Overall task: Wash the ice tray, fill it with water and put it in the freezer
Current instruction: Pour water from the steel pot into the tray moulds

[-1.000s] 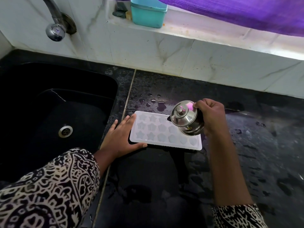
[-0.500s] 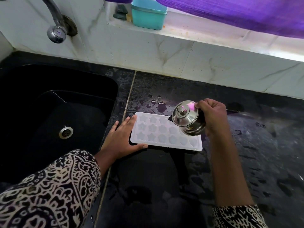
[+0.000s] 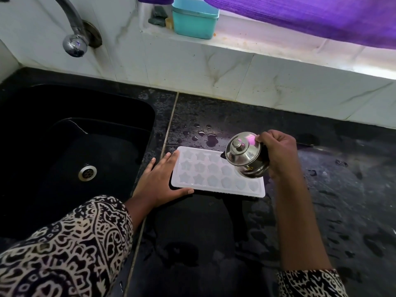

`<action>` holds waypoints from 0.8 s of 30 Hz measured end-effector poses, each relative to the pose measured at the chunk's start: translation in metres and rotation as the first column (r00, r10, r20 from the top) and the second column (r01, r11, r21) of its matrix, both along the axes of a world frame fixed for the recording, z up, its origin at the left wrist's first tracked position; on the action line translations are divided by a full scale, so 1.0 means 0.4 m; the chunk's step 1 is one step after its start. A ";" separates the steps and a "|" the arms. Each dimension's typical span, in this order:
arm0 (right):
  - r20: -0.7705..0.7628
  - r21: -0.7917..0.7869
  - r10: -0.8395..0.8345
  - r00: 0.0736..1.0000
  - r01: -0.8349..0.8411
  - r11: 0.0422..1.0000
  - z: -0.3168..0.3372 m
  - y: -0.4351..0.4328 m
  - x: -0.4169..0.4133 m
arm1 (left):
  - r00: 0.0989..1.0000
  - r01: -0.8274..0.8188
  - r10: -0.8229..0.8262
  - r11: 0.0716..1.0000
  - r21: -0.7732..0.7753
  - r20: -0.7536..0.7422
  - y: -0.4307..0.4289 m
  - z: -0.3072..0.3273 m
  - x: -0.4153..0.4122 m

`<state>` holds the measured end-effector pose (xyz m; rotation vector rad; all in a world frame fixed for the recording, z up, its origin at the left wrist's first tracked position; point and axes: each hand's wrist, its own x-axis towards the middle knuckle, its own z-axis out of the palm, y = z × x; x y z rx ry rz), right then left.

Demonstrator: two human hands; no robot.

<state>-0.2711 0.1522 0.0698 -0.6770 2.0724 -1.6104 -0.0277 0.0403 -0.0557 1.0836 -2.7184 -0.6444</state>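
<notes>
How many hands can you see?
2. The left hand lies flat against the tray's left end. The right hand holds a steel pot tilted above the tray's right end. No others show.

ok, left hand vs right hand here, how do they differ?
The left hand is open, straight fingers against the ice tray's left edge; the right hand is curled, gripping the steel jug. The left sits low beside the tray; the right holds the jug tilted above its right end. Both wear patterned sleeves.
</notes>
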 end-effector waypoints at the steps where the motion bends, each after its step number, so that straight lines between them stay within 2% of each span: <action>1: -0.001 0.003 0.002 1.000 -0.002 1.000 -0.001 0.000 0.000 | 1.000 0.000 0.000 1.000 -0.001 0.001 0.000 0.000 0.000; 9: 0.035 -0.003 -0.002 0.999 0.002 1.000 0.000 0.001 0.003 | 1.000 -0.002 0.002 1.000 0.006 -0.006 0.000 -0.002 0.000; 19: 0.303 -0.122 -0.059 0.951 0.100 0.988 0.010 0.021 0.000 | 1.000 -0.002 0.002 1.000 -0.005 0.002 0.000 -0.003 0.000; 24: 0.258 -0.127 -0.092 0.962 0.129 0.984 0.005 0.036 -0.004 | 1.000 -0.005 0.005 1.000 -0.004 -0.001 0.001 -0.001 0.000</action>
